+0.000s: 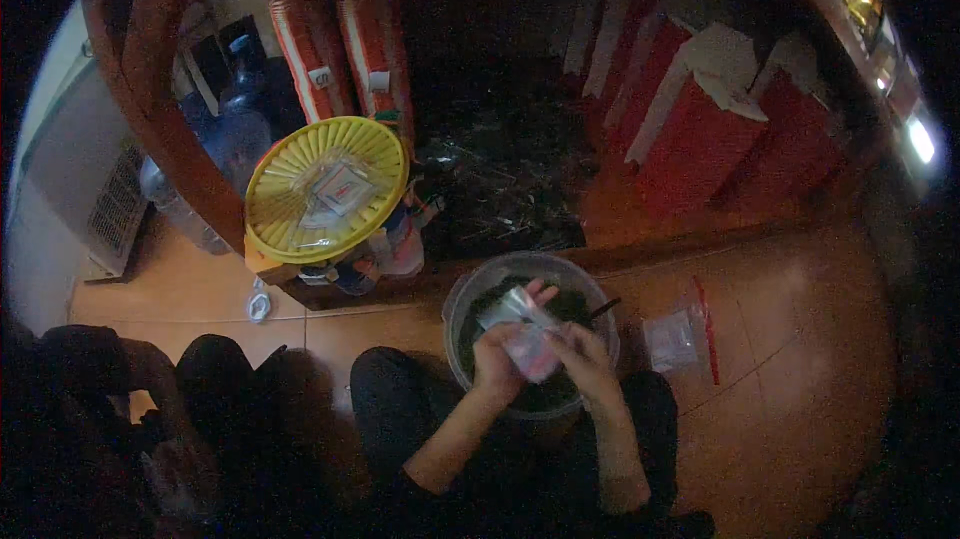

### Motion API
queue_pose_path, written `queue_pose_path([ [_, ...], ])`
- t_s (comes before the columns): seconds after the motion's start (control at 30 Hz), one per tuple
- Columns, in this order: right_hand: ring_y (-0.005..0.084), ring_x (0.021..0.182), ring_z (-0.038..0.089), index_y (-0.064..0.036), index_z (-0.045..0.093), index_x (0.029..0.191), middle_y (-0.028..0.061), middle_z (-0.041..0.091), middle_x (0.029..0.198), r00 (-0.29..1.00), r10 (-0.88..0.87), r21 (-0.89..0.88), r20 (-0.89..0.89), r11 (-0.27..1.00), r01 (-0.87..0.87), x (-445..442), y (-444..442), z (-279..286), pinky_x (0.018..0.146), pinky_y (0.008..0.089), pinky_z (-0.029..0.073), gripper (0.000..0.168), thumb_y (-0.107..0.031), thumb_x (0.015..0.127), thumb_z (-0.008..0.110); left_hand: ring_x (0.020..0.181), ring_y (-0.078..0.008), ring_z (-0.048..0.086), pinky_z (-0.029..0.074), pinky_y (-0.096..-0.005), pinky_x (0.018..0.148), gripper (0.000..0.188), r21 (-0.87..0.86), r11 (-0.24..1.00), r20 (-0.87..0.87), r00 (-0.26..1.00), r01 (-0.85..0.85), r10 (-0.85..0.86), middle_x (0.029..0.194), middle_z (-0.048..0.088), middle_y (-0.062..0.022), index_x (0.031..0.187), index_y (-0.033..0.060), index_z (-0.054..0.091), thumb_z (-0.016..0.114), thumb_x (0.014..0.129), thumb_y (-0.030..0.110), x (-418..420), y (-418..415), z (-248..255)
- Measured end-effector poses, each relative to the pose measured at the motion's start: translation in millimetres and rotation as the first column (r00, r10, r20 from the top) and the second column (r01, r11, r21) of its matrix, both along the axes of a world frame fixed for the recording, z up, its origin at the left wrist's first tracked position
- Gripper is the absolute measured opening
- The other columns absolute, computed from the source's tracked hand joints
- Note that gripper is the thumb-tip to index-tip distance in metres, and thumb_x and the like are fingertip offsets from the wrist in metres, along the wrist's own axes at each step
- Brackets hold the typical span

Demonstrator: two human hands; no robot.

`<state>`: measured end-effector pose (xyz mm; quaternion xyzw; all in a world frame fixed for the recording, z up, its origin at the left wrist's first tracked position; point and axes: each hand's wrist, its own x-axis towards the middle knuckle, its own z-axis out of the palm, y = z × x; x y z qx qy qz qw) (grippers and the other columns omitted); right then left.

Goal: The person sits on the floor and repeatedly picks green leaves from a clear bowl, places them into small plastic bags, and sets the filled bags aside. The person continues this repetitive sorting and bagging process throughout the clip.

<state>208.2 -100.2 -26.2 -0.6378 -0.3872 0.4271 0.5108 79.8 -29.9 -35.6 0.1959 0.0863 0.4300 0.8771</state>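
Observation:
Both of my hands are over a round clear plastic tub (457, 291) between my knees, which holds a dark green loose material. My left hand (500, 359) grips a small clear plastic bag (534, 355) with pinkish marks on it. The fingers of my right hand (585, 355) hold the same bag from the right side. Some fingertips show behind the bag's upper part. What the bag holds cannot be made out in the dim light. A dark thin handle (606, 307) sticks out over the tub's right rim.
Clear plastic bags (670, 341) and a red strip (706, 329) lie on the tiled floor at right. A yellow round basket (328, 188) stands at left, near stacked red cups (311, 51) and red boxes (697, 141). Another person (142, 419) sits at lower left.

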Motion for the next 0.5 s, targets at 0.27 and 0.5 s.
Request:
queue_pose_path([
  [0.27,0.0230,0.084,0.064,0.000,0.064,0.096,0.0133,0.066,0.088,0.662,0.014,-0.147,0.749,0.978,0.145,22.0,11.0,8.4,0.071,0.0341,0.051,0.026,-0.018,0.079,0.074,0.109,-0.0276,0.055,0.042,-0.0455,0.096,0.048,-0.579,0.782,0.131,0.973,0.231,-0.191,0.111,0.058,-0.0103,0.123,0.0094,0.051,0.060,0.083,0.036,26.9,-48.0,-28.9],
  [0.5,0.0205,0.075,0.064,0.000,0.065,0.093,0.0112,0.067,0.078,0.902,-0.052,0.037,0.429,0.999,0.040,28.3,10.2,-0.3,0.069,0.0329,0.050,0.024,-0.017,0.079,0.074,0.112,-0.0255,0.055,0.042,-0.0432,0.099,0.044,-0.518,0.847,0.074,0.992,0.122,-0.098,0.115,0.057,-0.0108,0.125,0.0108,0.051,0.060,0.087,0.031,28.0,-47.6,-35.1],
])
